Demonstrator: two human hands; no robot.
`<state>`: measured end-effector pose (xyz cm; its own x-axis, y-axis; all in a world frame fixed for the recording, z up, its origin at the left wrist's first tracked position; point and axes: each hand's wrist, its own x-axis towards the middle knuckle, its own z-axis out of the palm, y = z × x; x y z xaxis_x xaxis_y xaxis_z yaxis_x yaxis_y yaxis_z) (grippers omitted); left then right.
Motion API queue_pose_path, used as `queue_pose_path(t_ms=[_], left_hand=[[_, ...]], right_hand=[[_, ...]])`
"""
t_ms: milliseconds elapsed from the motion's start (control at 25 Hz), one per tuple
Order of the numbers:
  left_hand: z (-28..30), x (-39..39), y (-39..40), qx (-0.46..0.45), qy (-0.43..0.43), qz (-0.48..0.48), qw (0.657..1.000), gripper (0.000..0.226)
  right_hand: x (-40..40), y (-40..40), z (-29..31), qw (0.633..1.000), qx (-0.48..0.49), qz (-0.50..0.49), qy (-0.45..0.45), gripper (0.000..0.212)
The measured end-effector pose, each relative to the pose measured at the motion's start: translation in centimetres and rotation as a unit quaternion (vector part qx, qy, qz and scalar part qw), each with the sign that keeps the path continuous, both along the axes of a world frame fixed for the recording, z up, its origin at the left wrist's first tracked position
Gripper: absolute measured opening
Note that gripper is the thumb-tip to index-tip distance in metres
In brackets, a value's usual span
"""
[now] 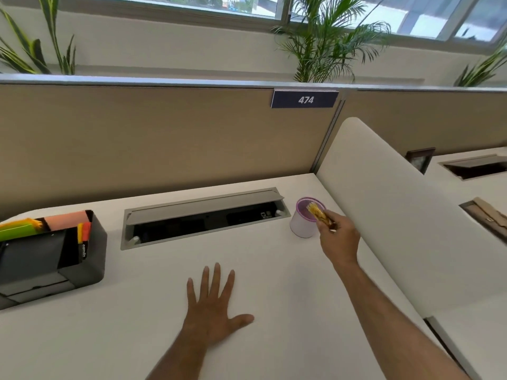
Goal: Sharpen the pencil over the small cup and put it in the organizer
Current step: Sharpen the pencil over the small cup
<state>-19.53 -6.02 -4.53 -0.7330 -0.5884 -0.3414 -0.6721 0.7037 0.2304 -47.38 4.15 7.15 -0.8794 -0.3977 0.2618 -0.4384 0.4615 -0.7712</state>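
A small white cup [301, 226] with a purple rim stands at the desk's far right, beside the white side divider. My right hand [341, 238] reaches to it, shut on a short yellow-brown object [319, 213] tilted over the cup's mouth. The object is blurred, so I cannot tell whether it is the pencil or a sharpener. My left hand [213, 305] lies flat on the desk's middle, fingers spread, holding nothing. The dark grey organizer [85, 270] sits at the left edge with green, orange and yellow items in it.
An open cable tray [203, 216] with a raised grey lid is set into the white desk [274, 283] between organizer and cup. A tan partition [164, 138] closes the back. The curved white divider [384, 201] walls off the right side.
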Motion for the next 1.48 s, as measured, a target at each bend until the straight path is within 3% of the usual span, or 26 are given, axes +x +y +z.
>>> queue_pose_path(t_ms=[160, 520, 720, 840, 1000, 1120, 1280, 1400, 1480], left_hand=[[0.1, -0.3, -0.2, 0.017, -0.032, -0.005, 0.999, 0.114], [0.6, -0.4, -0.3, 0.03, -0.057, -0.016, 0.998, 0.115], [0.6, -0.5, -0.3, 0.028, -0.062, -0.021, 0.997, 0.116], [0.6, -0.6, -0.3, 0.028, -0.065, -0.021, 0.997, 0.116], [0.7, -0.5, -0.3, 0.03, -0.064, -0.022, 0.997, 0.116], [0.8, -0.5, -0.3, 0.03, -0.063, -0.022, 0.997, 0.116], [0.8, -0.5, -0.3, 0.033, -0.063, -0.022, 0.997, 0.116], [0.8, -0.5, -0.3, 0.035, -0.063, -0.021, 0.997, 0.116], [0.8, -0.5, -0.3, 0.034, -0.06, -0.019, 0.997, 0.117]], right_hand=[[-4.1, -1.1, 0.2, 0.996, 0.07, -0.011, 0.051, 0.036], [-6.1, -3.4, 0.0, 0.991, 0.109, 0.022, 0.073, 0.032], [-5.8, -3.3, 0.1, 0.993, 0.077, 0.005, 0.088, 0.066], [-5.6, -3.2, -0.2, 0.987, 0.113, 0.028, 0.113, 0.042], [-5.1, -3.7, -0.2, 0.992, 0.054, -0.011, 0.111, 0.07], [-5.3, -3.6, -0.6, 0.987, 0.085, 0.02, 0.133, 0.038], [-5.1, -3.8, -0.3, 0.992, 0.044, -0.011, 0.119, 0.076], [-5.6, -3.5, -0.7, 0.987, 0.074, 0.028, 0.137, 0.048], [-5.4, -3.4, -0.8, 0.987, 0.077, 0.014, 0.14, 0.051]])
